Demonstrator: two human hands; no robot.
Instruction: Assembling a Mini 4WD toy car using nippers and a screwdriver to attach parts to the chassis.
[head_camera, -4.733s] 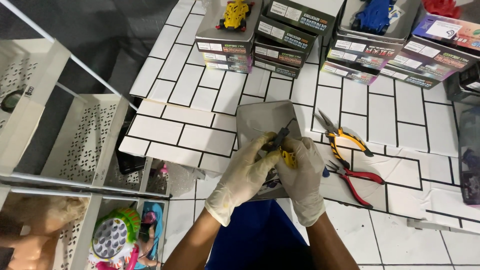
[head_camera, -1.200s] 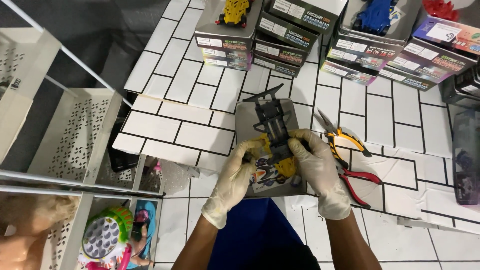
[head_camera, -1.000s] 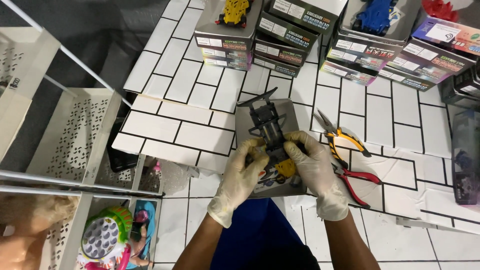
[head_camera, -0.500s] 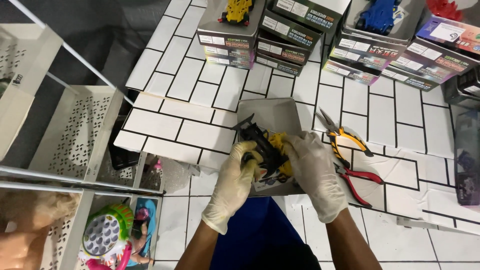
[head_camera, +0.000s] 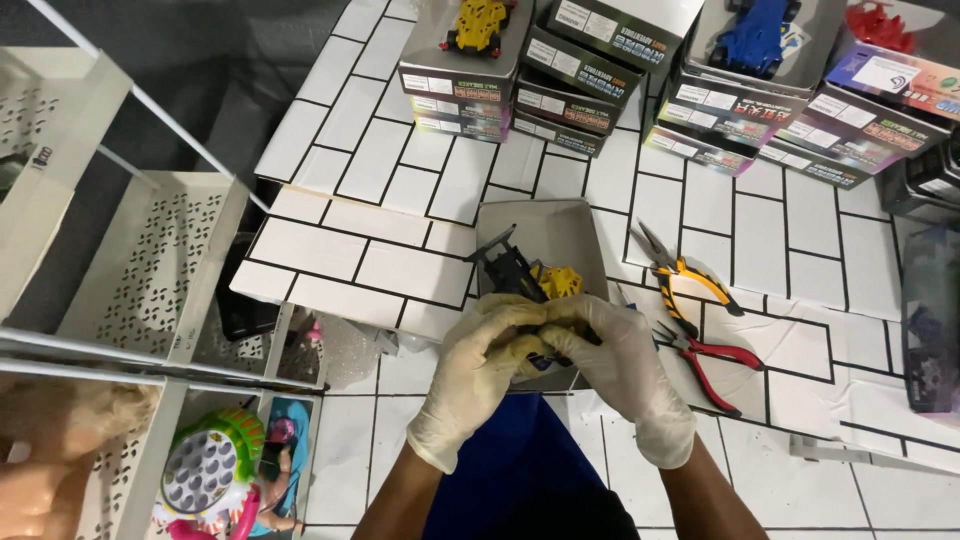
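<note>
Gloves: cream latex on both hands, which meet over the near end of a shallow grey tray (head_camera: 560, 225)
Left hand (head_camera: 480, 365): fingers curled shut around the near end of a black toy car chassis (head_camera: 515, 272), thumb pressed on top
Right hand (head_camera: 610, 355): fingers closed on the same chassis from the other side, touching the left hand
Chassis: tilted, its far end pointing up and away to the left, held just above the tray; a yellow part (head_camera: 560, 282) sits against its right side
Tray: lies on the white tiled tabletop (head_camera: 400, 180), straight ahead of the person
Yellow-handled pliers (head_camera: 685, 270): flat on the tabletop just right of the tray, jaws pointing away
Red-handled cutters (head_camera: 710, 355): nearer the person, just beside the pliers, close to the right hand
Boxes: stacked model kit boxes (head_camera: 570, 70) along the far edge; a yellow toy car (head_camera: 478, 22) on the left stack, a blue toy car (head_camera: 750, 35) on a stack further right
Left side: a cream perforated shelf rack (head_camera: 130, 280) beside the tabletop; a colourful round toy (head_camera: 205, 470) lies low in it
Lap: blue cloth (head_camera: 520, 470) between the forearms
</note>
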